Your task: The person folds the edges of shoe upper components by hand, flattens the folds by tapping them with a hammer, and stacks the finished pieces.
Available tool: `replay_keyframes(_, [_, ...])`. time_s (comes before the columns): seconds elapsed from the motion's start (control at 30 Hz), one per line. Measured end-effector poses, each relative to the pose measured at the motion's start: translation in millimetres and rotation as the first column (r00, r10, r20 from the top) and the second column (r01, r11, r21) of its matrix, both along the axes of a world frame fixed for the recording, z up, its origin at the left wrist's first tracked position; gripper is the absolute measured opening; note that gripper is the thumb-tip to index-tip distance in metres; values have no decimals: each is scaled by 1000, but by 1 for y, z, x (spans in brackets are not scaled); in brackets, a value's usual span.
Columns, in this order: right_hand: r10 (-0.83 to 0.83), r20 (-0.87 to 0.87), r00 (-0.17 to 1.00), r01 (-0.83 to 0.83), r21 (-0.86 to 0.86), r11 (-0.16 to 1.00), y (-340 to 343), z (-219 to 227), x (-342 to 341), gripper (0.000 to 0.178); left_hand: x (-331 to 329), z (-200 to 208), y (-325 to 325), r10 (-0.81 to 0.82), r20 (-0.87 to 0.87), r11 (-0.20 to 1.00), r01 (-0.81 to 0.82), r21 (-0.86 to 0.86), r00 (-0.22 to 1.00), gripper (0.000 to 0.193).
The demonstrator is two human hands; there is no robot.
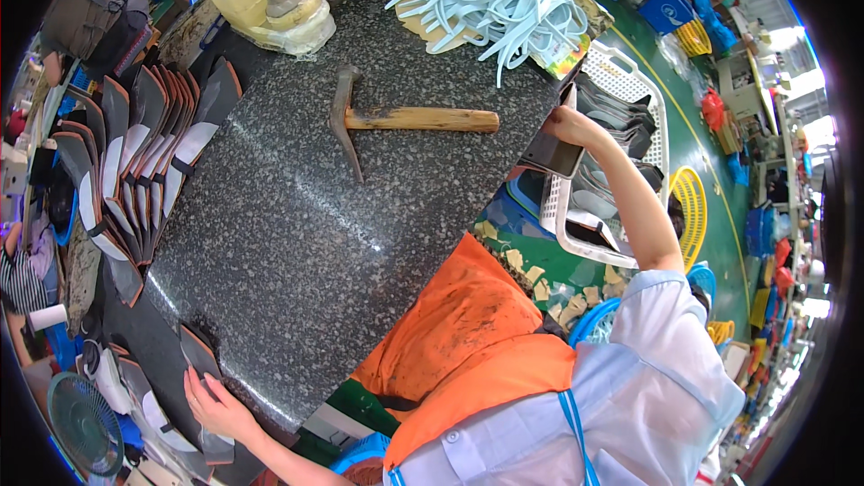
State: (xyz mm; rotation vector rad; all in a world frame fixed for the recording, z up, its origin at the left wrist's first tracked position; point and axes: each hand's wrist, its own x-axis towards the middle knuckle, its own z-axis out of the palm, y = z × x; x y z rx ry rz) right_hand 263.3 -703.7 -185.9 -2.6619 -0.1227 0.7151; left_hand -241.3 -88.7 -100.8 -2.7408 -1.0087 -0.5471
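At the right edge of the speckled dark stone tabletop [297, 243], my right hand [574, 128] is closed on a dark grey insole-shaped piece [553, 155]. That piece is over the rim of a white plastic basket [664, 126] holding more dark and pale pieces. At the lower left, my left hand [216, 407] lies with outstretched fingers on another dark insole-shaped piece [200, 351] by the table edge. Part of that piece is hidden under the hand. A hammer [423, 119] with a wooden handle lies on the stone, away from both hands.
Layered dark-and-white pieces [148, 144] fan out at the left. Pale blue strips [504, 4] heap at the far edge, near a yellowish tub [310, 22] with a grey cone. An orange apron [468, 324] covers my lap. A yellow basket [688, 216] stands at right.
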Motion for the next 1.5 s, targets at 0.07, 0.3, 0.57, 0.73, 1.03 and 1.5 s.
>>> replay_keyframes(0.07, [67,-13,998,-67,-16,998,-12,-13,5,46,0,0,0,4,1,1000,-4,-5,1000,35])
replay_keyframes(0.3, [23,-69,997,-27,-59,998,-7,-6,2,37,5,4,-8,17,-3,1000,-17,-15,1000,34])
replay_keyframes(0.57, [-393,-167,904,410,80,909,33,68,-43,42,0,41,-6,-25,-25,952,16,-307,999,45])
replay_keyframes(0.73, [-472,-268,840,542,460,703,7,55,-56,36,14,61,-8,-11,-7,873,6,-488,1000,60])
replay_keyframes(1.03, [-566,-105,817,520,556,648,15,28,-47,25,8,53,16,48,46,766,-7,-643,998,61])
replay_keyframes(1.5, [545,684,485,-575,-219,788,268,133,-95,37,117,81,-62,-314,433,-394,299,-869,845,17])
